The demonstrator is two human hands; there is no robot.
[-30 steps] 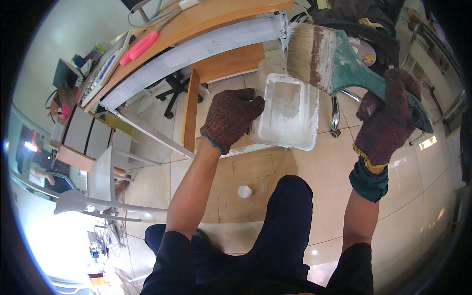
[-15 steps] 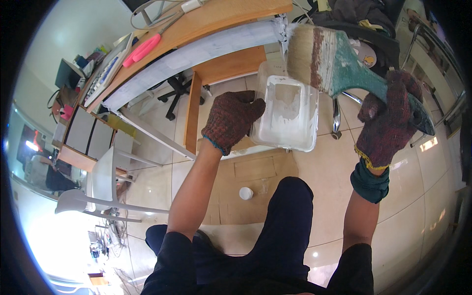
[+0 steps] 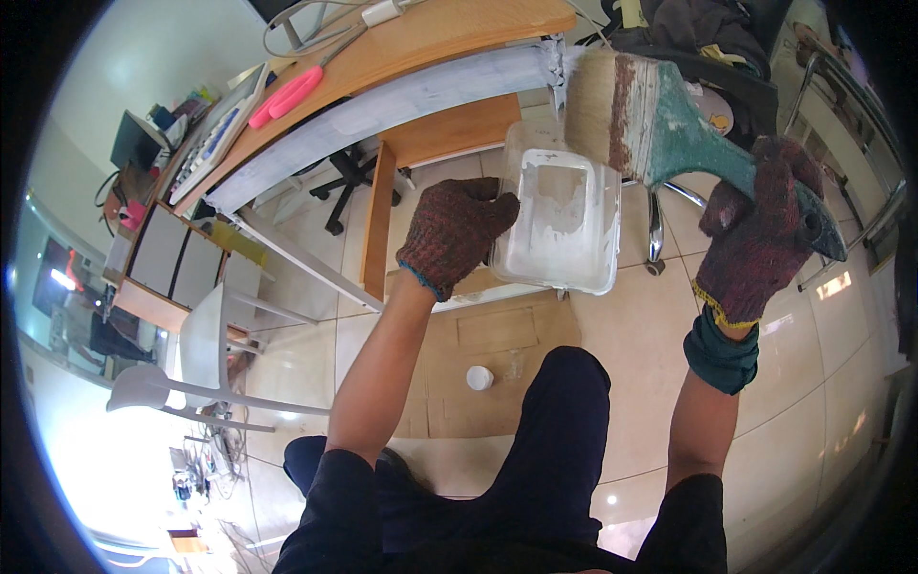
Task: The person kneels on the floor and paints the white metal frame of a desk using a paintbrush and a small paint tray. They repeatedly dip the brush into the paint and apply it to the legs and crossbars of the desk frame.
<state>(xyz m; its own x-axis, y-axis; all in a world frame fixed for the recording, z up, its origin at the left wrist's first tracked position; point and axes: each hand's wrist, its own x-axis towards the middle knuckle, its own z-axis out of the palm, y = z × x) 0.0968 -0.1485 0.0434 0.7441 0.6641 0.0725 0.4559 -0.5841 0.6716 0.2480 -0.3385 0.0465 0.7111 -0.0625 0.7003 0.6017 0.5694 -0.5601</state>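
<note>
The gloved right hand (image 3: 757, 239) is clenched around the green handle of a wide brush (image 3: 660, 120), bristles up by the desk edge (image 3: 382, 107). The gloved left hand (image 3: 457, 232) grips the side of a white tub (image 3: 559, 225), held just below the brush, above the tiled floor (image 3: 622, 316).

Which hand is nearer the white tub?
Left. The left hand grips the tub at its left edge; the right hand holds the brush, apart to the tub's right.
</note>
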